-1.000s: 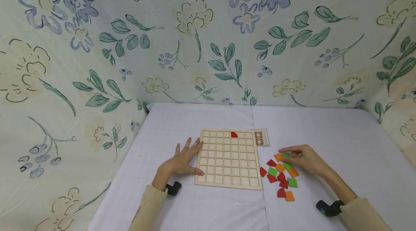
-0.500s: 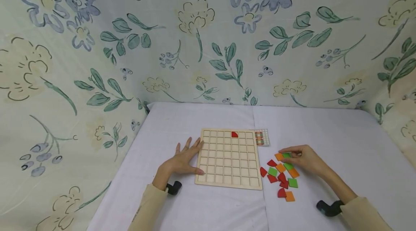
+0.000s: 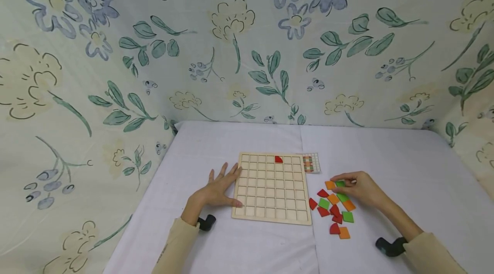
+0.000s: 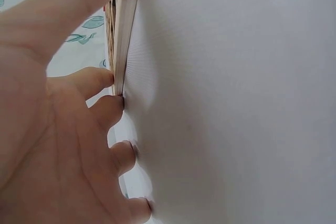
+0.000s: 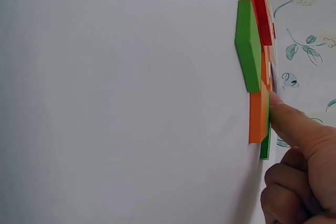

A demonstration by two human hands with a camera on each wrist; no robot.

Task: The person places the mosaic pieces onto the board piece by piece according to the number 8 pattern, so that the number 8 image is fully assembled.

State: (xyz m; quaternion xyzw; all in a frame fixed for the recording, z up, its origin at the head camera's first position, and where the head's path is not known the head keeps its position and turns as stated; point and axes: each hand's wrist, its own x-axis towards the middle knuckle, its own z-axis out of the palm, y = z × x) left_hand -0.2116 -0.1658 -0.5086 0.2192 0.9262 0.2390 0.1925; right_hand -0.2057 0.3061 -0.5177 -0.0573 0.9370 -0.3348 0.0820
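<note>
A light wooden grid board (image 3: pixel 265 197) lies flat on the table; one red quarter-round tile (image 3: pixel 278 159) sits in its top row. My left hand (image 3: pixel 216 190) rests at the board's left edge with fingers spread, the thumb tip on the lower corner. In the left wrist view, the fingertips meet the cloth beside the board's side (image 4: pixel 124 35). At the right, my right hand (image 3: pixel 360 187) pinches an orange square tile (image 3: pixel 329 185) between thumb and index finger. Beside it, a green tile (image 3: pixel 340 184) shows between those fingers. The other fingers curl under in the right wrist view.
Several loose tiles lie right of the board, among them red quarter-rounds (image 3: pixel 334 228), green squares (image 3: pixel 347 217) and orange squares (image 3: pixel 344 233). A printed pattern card (image 3: pixel 314 163) lies partly beneath the board's upper right corner. A flowered cloth (image 3: pixel 231 72) hangs behind the white-covered table.
My right thumb and index finger have shifted slightly left, and the orange square has moved a little left and away from me. The left hand stays in place on the board.
</note>
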